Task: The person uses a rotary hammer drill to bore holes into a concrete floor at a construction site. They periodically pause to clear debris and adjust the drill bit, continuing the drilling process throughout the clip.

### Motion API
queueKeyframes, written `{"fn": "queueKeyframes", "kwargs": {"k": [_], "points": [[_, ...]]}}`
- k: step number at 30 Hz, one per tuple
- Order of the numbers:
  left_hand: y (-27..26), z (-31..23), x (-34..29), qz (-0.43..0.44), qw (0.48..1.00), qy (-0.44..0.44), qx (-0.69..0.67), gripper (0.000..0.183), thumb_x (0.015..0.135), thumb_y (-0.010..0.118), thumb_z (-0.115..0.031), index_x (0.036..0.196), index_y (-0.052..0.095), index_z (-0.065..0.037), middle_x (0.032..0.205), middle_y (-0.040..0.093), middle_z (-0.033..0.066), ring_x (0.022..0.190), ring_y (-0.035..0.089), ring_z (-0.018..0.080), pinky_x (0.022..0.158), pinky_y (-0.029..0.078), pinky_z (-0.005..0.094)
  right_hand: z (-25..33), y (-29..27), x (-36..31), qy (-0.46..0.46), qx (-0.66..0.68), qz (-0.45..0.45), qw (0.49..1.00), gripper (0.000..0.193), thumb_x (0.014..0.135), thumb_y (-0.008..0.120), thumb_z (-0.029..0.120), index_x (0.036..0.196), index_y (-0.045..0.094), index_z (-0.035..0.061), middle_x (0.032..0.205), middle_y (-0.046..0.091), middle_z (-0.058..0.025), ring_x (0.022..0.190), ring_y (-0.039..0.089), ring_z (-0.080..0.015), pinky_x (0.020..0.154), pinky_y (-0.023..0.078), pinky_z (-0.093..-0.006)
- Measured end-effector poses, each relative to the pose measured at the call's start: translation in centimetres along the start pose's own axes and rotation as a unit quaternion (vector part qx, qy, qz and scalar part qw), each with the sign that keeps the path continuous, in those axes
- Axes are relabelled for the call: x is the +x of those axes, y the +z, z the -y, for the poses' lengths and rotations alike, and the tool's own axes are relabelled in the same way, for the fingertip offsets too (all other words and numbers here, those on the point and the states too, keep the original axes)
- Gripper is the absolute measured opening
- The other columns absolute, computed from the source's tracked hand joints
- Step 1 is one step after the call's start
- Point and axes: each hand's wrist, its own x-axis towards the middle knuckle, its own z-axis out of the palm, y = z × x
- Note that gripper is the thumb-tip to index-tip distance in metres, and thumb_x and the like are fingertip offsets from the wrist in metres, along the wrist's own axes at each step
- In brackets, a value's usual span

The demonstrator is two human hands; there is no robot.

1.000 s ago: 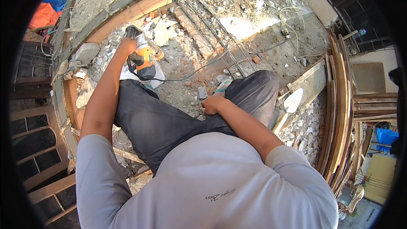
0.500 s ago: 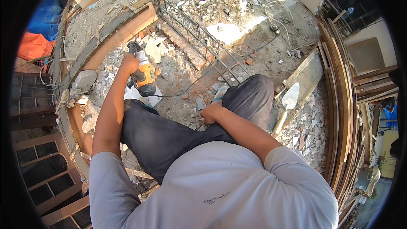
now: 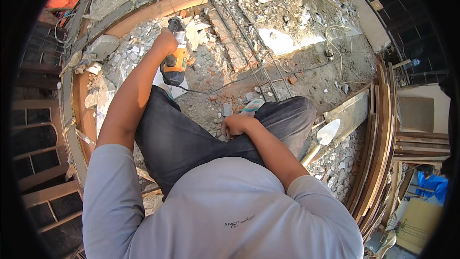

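Note:
My left hand (image 3: 165, 42) is wrapped around the black upper part of an orange-and-black corded power tool (image 3: 178, 60). The tool stands in the rubble ahead of my left knee; its working end is hidden. A dark cord (image 3: 211, 91) trails from its lower end to the right. Between my knees hangs my right hand (image 3: 234, 124), loosely bent with its fingers somewhat apart, and nothing shows in it. Close by are a grey stone chunk (image 3: 227, 110) and my sandalled foot (image 3: 251, 108). A pointed trowel (image 3: 328, 132) with a pale handle lies beyond my right knee.
Steel rebar (image 3: 254, 60) runs diagonally across the rubble ahead. A wooden form board (image 3: 163, 9) borders the far left. Long timber planks (image 3: 381, 129) are stacked at right, beside a cement-stained board (image 3: 352, 112). Wooden frames (image 3: 38, 148) lie at left.
The view has shifted, so the scene ahead sits lower and farther right. My left hand keeps its hold on the power tool. My right hand has drawn slightly away from the foot.

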Motion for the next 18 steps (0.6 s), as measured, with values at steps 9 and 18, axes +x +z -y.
{"fn": "queueKeyframes", "kwargs": {"k": [9, 18], "points": [[-0.4, -1.8, 0.5, 0.116, 0.893, 0.187, 0.393, 0.035, 0.095, 0.071, -0.010, 0.123, 0.073, 0.011, 0.111, 0.082, 0.0254, 0.103, 0.081, 0.0406, 0.095, 0.060, 0.0529, 1.4, -0.9, -1.0, 0.063, -0.074, -0.087, 0.992, 0.049, 0.100, 0.075, 0.053, 0.102, 0.086, 0.0044, 0.092, 0.082, -0.0199, 0.091, 0.080, -0.0362, 0.083, 0.060, -0.0456], [3.2, 0.0, 2.2, -0.016, 0.867, 0.247, 0.433, 0.018, 0.091, 0.080, -0.019, 0.104, 0.092, -0.017, 0.101, 0.086, 0.0074, 0.097, 0.080, 0.0344, 0.100, 0.051, 0.0639, -0.8, -0.3, 0.9, 0.105, -0.113, -0.046, 0.987, 0.052, 0.092, 0.074, 0.052, 0.131, 0.081, 0.0192, 0.127, 0.081, -0.0183, 0.123, 0.075, -0.0393, 0.105, 0.057, -0.0505]]}}
